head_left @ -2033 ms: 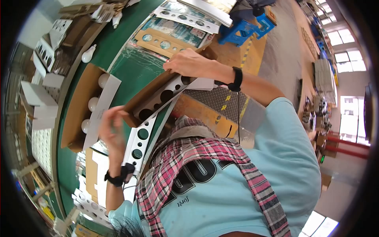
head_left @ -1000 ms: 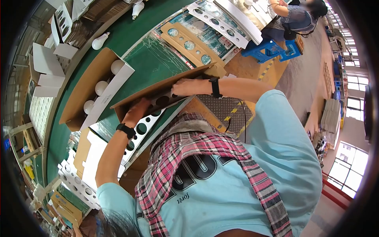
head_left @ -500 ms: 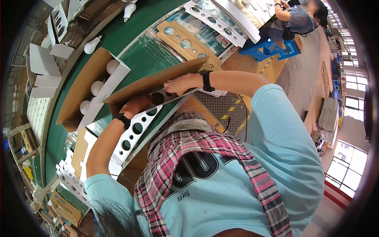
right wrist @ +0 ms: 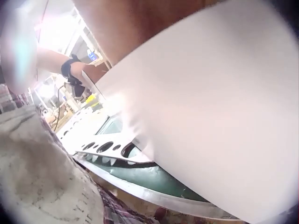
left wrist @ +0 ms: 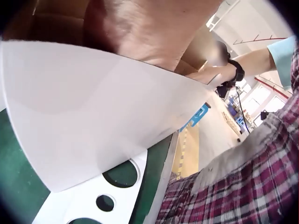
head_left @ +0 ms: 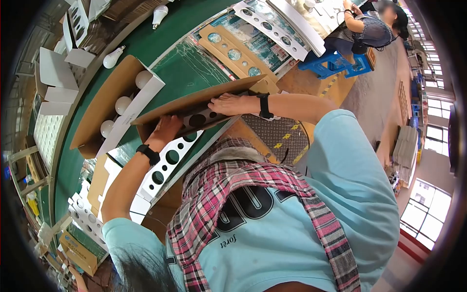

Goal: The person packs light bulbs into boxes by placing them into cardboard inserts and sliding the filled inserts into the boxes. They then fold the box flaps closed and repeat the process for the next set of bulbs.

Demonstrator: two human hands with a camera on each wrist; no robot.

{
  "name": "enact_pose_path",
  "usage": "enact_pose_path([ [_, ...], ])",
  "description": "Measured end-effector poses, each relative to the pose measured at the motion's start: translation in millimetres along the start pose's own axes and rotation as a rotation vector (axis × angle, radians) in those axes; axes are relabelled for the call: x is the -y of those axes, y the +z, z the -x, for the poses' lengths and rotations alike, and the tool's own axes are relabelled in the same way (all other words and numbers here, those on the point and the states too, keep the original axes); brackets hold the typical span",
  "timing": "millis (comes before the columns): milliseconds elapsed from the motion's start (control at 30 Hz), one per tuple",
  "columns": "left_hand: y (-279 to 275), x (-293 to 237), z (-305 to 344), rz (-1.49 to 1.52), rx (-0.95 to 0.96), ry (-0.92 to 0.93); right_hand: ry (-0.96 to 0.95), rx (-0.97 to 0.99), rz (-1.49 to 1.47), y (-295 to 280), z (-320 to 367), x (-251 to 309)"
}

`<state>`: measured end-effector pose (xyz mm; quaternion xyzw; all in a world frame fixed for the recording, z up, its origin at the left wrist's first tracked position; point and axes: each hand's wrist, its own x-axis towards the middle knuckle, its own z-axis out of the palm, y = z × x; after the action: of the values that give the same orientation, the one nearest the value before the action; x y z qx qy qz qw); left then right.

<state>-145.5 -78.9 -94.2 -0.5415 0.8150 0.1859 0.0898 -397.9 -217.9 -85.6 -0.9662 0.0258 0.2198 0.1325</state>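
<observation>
A long, narrow box [head_left: 187, 107], raw brown board inside and smooth glossy white outside, lies open on the green table [head_left: 170, 73] before the person. Both hands reach into it, apart: the left hand [head_left: 168, 129] near one end, the right hand [head_left: 228, 104] farther along, near an insert [head_left: 207, 118] punched with round holes. Whether they grip or press I cannot tell, since the box's white side hides the fingers in both wrist views. Below lies a white strip [left wrist: 125, 198] with large and small round holes. A second box [head_left: 102, 107] holds three globe-shaped bulbs [head_left: 123, 105]. The pale blue shirt [head_left: 277, 243] reads "forêt"; its bigger black letters are partly covered by a plaid apron [head_left: 194, 207]. A brown carton [head_left: 80, 250] appears to carry print, too small to read.
</observation>
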Motion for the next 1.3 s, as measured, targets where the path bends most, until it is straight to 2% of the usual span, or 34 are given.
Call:
enact_pose_path([
  [100, -10, 7, -8, 0.154, 0.133, -0.017, -0.049, -0.003, -0.201, 4, 2, -14],
  [200, 5, 15, -15, 0.256, 0.004, -0.072, -0.079, -0.104, -0.329, 32, -10, -29],
  [267, -4, 14, -18, 0.277, 0.105, -0.07, -0.052, -0.163, -0.36, 37, -9, -32],
  [300, -11, 9, -21, 0.29, 0.155, -0.067, -0.083, -0.116, -0.296, 25, -4, -28],
  [367, -8, 6, -24, 0.132, 0.164, 0.047, -0.158, -0.019, -0.161, -18, 3, -15],
  [400, -7, 6, -23, 0.054, 0.174, 0.104, -0.154, -0.031, -0.151, -10, 1, -17],
  [500, -11, 4, -33, -0.013, 0.272, 0.051, -0.162, -0.112, -0.152, 25, -1, -28],
  [567, 5, 15, -42, 0.157, 0.314, 0.001, -0.195, -0.227, -0.188, 34, -4, -36],
  [667, 21, 27, -48, 0.317, 0.329, -0.081, -0.147, -0.165, -0.267, 38, -10, -38],
  [767, 23, 25, -48, 0.312, 0.268, -0.161, -0.146, 0.169, -0.402, -22, -5, -24],
  [867, 25, 22, -49, 0.313, 0.21, -0.224, -0.174, 0.142, -0.363, -20, -4, -25],
  [900, 21, 19, -47, 0.313, 0.207, -0.233, -0.128, 0.153, -0.474, -18, -6, -29],
  [967, -2, 15, -41, 0.336, 0.271, -0.254, -0.046, 0.174, -0.697, -16, -14, -37],
  [1033, -21, 8, -33, 0.374, 0.341, -0.281, 0.052, 0.203, -0.751, -54, 8, -19],
  [1067, -19, 12, -35, 0.405, 0.46, -0.238, 0.1, 0.219, -0.777, -65, 22, -6],
  [1100, -16, 19, -41, 0.434, 0.584, -0.195, 0.102, 0.13, -0.549, -58, 29, 4],
  [1133, -14, 24, -41, 0.461, 0.703, -0.154, 0.109, 0.059, -0.464, -44, 31, 8],
  [1200, -30, 15, -33, 0.466, 0.49, -0.177, 0.112, -0.091, -0.282, -22, 29, 8],
  [1233, -43, 11, -26, 0.468, 0.376, -0.199, 0.145, -0.225, -0.254, -27, 33, 11],
  [1267, -55, 8, -12, 0.589, 0.016, -0.098, 0.198, -0.232, -0.253, -33, 39, 6],
  [1300, -93, -4, 5, 0.797, -0.115, -0.103, 0.253, -0.236, -0.263, -50, 50, 6],
])
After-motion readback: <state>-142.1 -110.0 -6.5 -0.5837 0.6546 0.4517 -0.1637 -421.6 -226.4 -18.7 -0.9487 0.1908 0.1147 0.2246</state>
